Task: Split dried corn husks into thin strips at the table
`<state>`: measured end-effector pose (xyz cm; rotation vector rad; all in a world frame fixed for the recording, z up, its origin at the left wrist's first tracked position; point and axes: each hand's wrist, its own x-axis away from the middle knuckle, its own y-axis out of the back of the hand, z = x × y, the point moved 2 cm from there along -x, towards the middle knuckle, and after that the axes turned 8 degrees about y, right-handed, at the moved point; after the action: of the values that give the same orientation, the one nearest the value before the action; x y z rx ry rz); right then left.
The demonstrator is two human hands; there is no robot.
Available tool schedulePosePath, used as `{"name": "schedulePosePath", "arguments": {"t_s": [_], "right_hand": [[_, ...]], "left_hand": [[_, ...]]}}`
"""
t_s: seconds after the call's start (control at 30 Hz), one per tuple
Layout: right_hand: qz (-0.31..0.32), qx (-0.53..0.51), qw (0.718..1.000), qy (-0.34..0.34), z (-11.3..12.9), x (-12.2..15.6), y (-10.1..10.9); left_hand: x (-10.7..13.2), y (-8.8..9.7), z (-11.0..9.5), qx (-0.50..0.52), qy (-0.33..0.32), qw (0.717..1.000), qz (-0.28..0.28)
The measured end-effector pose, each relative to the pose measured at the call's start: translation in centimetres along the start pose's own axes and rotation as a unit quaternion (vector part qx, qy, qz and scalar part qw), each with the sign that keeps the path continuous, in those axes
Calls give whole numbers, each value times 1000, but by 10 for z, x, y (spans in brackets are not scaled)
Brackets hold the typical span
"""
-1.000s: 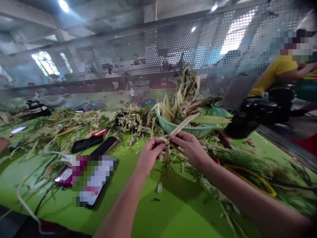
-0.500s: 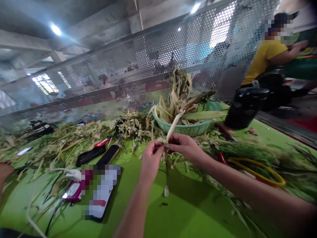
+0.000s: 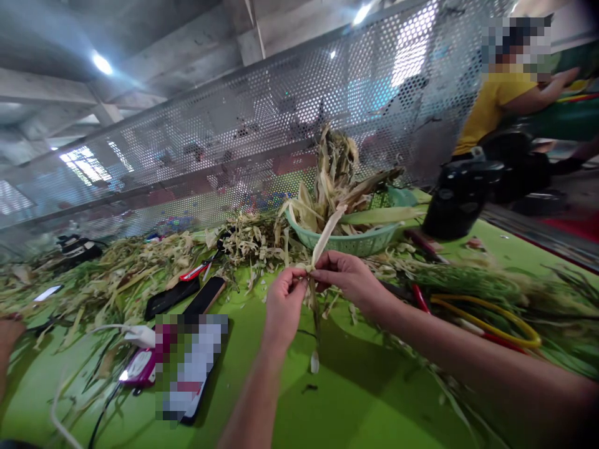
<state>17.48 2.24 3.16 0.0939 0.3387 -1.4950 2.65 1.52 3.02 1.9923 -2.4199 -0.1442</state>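
Between my two hands is a pale corn husk strip (image 3: 329, 236), its wide end pointing up toward the basket and a thin tail hanging below my fingers. My left hand (image 3: 286, 297) pinches it at the middle, thumb against forefinger. Right beside it, my right hand (image 3: 344, 274) pinches the same spot from the other side. The fingertips of both hands nearly touch, and the exact fold of the husk there is partly hidden. A small white piece (image 3: 315, 362) shows at the lower end of the hanging tail, above the green table (image 3: 346, 405).
A light green basket (image 3: 369, 244) of dried husks stands ahead, with a black container (image 3: 461, 199) to its right. Husk scraps (image 3: 154, 262) cover the left. Phones (image 3: 203, 299), a charger (image 3: 140, 368) and yellow-handled scissors (image 3: 491, 312) lie around. Another person's hand (image 3: 10, 333) is at far left.
The view has shifted slightly. Both hands keep their pinch on the husk strip with hardly any movement, and the hanging tail has swung a little.
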Motion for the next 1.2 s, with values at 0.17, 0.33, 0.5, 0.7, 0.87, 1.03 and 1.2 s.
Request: {"name": "schedulePosePath", "arguments": {"t_s": [0.17, 0.33, 0.5, 0.7, 0.87, 1.03, 1.2], "right_hand": [[18, 8, 1000, -9, 4, 0, -1], [29, 4, 1000, -5, 5, 3, -6], [32, 27, 999, -1, 5, 3, -8], [27, 41, 999, 22, 4, 3, -9], [31, 45, 998, 32, 2, 4, -8], [37, 46, 998, 34, -1, 3, -7], [37, 40, 998, 30, -2, 3, -8]], "left_hand": [[1, 1, -3, -7, -1, 1000, -10], [2, 2, -3, -22, -2, 999, -27], [1, 1, -2, 7, 8, 999, -33], [-2, 0, 2, 74, 45, 995, -51], [-1, -4, 4, 123, 60, 988, -70], [-2, -5, 7, 146, 67, 984, -81], [-3, -6, 8, 156, 80, 981, -87]]}}
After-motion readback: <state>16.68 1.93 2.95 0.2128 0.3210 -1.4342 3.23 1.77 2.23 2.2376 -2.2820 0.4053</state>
